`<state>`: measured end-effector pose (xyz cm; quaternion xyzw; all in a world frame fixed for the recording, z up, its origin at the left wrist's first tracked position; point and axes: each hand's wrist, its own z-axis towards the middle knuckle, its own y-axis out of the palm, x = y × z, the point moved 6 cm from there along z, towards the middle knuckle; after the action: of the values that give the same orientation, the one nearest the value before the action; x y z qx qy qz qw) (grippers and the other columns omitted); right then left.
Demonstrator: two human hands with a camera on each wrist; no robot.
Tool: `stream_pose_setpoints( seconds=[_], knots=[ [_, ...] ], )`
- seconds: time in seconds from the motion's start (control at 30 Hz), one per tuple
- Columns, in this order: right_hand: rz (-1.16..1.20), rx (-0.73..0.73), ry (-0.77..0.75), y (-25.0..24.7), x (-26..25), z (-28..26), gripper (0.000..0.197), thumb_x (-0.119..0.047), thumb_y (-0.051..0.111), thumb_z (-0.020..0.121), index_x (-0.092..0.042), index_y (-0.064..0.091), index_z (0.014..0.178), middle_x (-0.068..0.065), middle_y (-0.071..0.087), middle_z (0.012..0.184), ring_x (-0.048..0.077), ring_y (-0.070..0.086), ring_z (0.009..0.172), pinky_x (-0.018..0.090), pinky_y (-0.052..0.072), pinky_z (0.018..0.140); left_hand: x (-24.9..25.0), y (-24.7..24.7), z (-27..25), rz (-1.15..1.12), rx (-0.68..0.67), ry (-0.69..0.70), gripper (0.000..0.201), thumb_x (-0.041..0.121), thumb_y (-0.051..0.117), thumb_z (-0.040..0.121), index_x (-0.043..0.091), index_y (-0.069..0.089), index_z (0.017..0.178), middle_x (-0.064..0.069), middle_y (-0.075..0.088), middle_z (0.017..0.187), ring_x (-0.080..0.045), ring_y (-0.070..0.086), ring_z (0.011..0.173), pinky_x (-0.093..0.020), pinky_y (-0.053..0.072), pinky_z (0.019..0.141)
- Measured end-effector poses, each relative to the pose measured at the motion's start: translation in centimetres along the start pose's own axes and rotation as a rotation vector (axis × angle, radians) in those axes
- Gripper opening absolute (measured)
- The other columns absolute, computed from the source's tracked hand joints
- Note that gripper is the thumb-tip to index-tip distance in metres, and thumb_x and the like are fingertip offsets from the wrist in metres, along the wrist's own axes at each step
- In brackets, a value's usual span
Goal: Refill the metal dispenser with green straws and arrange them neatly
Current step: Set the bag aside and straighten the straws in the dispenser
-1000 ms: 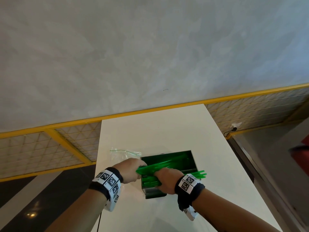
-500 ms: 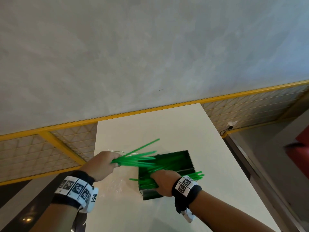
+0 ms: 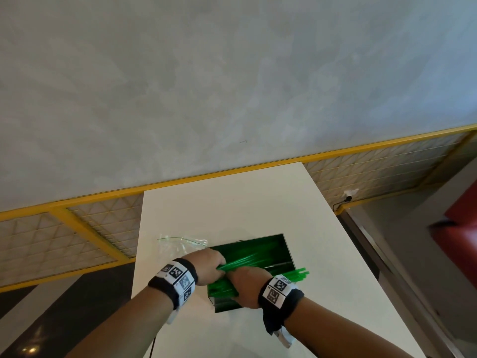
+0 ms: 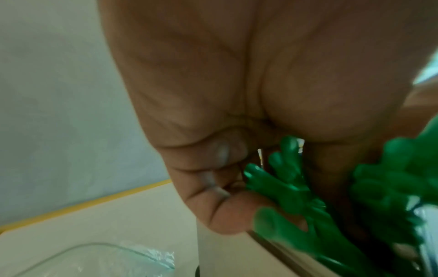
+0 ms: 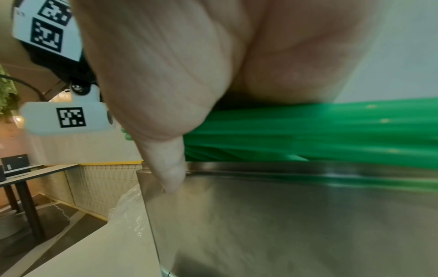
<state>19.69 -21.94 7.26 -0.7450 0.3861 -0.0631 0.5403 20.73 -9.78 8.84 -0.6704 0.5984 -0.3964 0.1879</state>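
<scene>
An open metal dispenser (image 3: 288, 250) stands on the white table (image 3: 232, 208), its inside lined with green straws (image 3: 247, 258). My left hand (image 3: 210, 267) grips the left ends of a bundle of green straws (image 4: 291, 189) at the box's left rim. My right hand (image 3: 249, 285) holds the same bundle over the near rim, with straw ends (image 3: 300, 272) sticking out to the right past my wrist. In the right wrist view the straws (image 5: 308, 129) lie across the steel wall (image 5: 284, 215) under my palm, one finger (image 5: 170, 168) touching the box's corner.
An empty clear plastic bag (image 3: 180, 241) lies on the table left of the dispenser, also seen as clear plastic (image 4: 94, 260) below my left hand. A yellow-framed mesh railing (image 3: 77, 228) runs behind the table. The table's right edge drops to the floor beside a red seat (image 3: 462, 228).
My left hand, which had swung out left over the bag with a fanned bunch of straws, has come back to the dispenser and joined the bunch to the right hand's bundle.
</scene>
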Motion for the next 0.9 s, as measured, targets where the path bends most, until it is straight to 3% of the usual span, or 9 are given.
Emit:
stream_pose_setpoints(
  seconds=[0.1, 0.2, 0.37, 0.43, 0.53, 0.7, 0.77, 0.87, 0.9],
  knots=[
    [-0.003, 0.017, -0.007, 0.1, 0.0, -0.1, 0.036, -0.028, 0.06, 0.093, -0.017, 0.054, 0.126, 0.012, 0.068, 0.112, 0.036, 0.067, 0.097, 0.045, 0.058, 0.082, 0.3, -0.8, 1.4, 0.135, 0.044, -0.011, 0.015, 0.035, 0.057, 0.099, 0.023, 0.067, 0.099, 0.001, 0.066, 0.096, -0.021, 0.063, 0.09, -0.034, 0.048, 0.077],
    [-0.004, 0.04, -0.002, 0.2, 0.0, -0.2, 0.039, -0.027, 0.061, 0.091, -0.014, 0.053, 0.127, 0.013, 0.067, 0.118, 0.038, 0.066, 0.102, 0.044, 0.054, 0.083, 1.4, -1.2, 2.7, 0.34, 0.087, -0.008, 0.036, 0.05, 0.055, 0.099, 0.026, 0.065, 0.124, -0.003, 0.066, 0.121, -0.028, 0.062, 0.112, -0.041, 0.051, 0.089],
    [-0.012, 0.015, 0.033, 0.3, 0.2, -0.4, 0.04, -0.03, 0.06, 0.093, -0.013, 0.05, 0.128, 0.014, 0.067, 0.114, 0.038, 0.066, 0.1, 0.043, 0.053, 0.08, 1.9, -0.9, 4.3, 0.375, 0.005, -0.045, 0.047, 0.047, 0.061, 0.098, 0.02, 0.059, 0.136, -0.01, 0.063, 0.134, -0.033, 0.062, 0.118, -0.045, 0.053, 0.097],
    [0.003, 0.004, 0.031, 0.5, 0.3, -0.4, 0.038, -0.03, 0.059, 0.093, -0.016, 0.051, 0.127, 0.013, 0.068, 0.111, 0.037, 0.067, 0.097, 0.043, 0.055, 0.078, 1.9, -0.6, 4.8, 0.391, -0.015, -0.049, 0.047, 0.043, 0.066, 0.095, 0.017, 0.062, 0.134, -0.012, 0.066, 0.129, -0.034, 0.065, 0.113, -0.045, 0.055, 0.095],
    [-0.005, 0.0, 0.037, 0.6, 0.3, -0.3, 0.038, -0.029, 0.06, 0.092, -0.018, 0.052, 0.128, 0.013, 0.068, 0.111, 0.037, 0.067, 0.096, 0.044, 0.057, 0.079, 2.3, -0.4, 5.3, 0.397, -0.005, -0.055, 0.034, 0.035, 0.072, 0.091, 0.011, 0.066, 0.115, -0.014, 0.068, 0.11, -0.036, 0.068, 0.096, -0.044, 0.058, 0.084],
    [-0.025, -0.024, 0.053, 0.7, 0.5, -0.1, 0.033, -0.026, 0.061, 0.092, -0.014, 0.054, 0.122, 0.013, 0.068, 0.112, 0.037, 0.067, 0.097, 0.043, 0.055, 0.079, 2.0, -0.3, 5.9, 0.303, 0.024, -0.081, 0.014, 0.013, 0.06, 0.094, 0.009, 0.061, 0.107, -0.014, 0.065, 0.104, -0.034, 0.066, 0.091, -0.042, 0.056, 0.077],
    [-0.01, -0.055, 0.047, 0.6, 0.4, -0.1, 0.032, -0.025, 0.061, 0.092, -0.012, 0.056, 0.122, 0.013, 0.068, 0.113, 0.036, 0.067, 0.098, 0.043, 0.056, 0.081, 1.7, 0.3, 6.2, 0.291, 0.0, -0.091, 0.019, 0.023, 0.058, 0.096, 0.008, 0.063, 0.106, -0.014, 0.067, 0.104, -0.034, 0.067, 0.092, -0.041, 0.056, 0.079],
    [0.023, -0.111, 0.035, 0.5, 0.5, 0.2, 0.036, -0.02, 0.06, 0.091, -0.011, 0.058, 0.125, 0.014, 0.066, 0.121, 0.036, 0.066, 0.104, 0.045, 0.057, 0.087, 1.2, 0.9, 6.7, 0.184, -0.047, -0.082, 0.048, 0.053, 0.055, 0.097, 0.007, 0.066, 0.103, -0.015, 0.068, 0.102, -0.033, 0.067, 0.093, -0.039, 0.054, 0.08],
    [0.037, -0.126, 0.027, 0.5, 0.5, 0.2, 0.036, -0.019, 0.06, 0.091, -0.01, 0.057, 0.126, 0.015, 0.066, 0.122, 0.037, 0.065, 0.105, 0.045, 0.056, 0.087, 1.0, 1.0, 7.0, 0.161, -0.049, -0.071, 0.052, 0.056, 0.056, 0.096, 0.006, 0.066, 0.102, -0.016, 0.069, 0.1, -0.033, 0.067, 0.09, -0.039, 0.053, 0.078]
  ],
)
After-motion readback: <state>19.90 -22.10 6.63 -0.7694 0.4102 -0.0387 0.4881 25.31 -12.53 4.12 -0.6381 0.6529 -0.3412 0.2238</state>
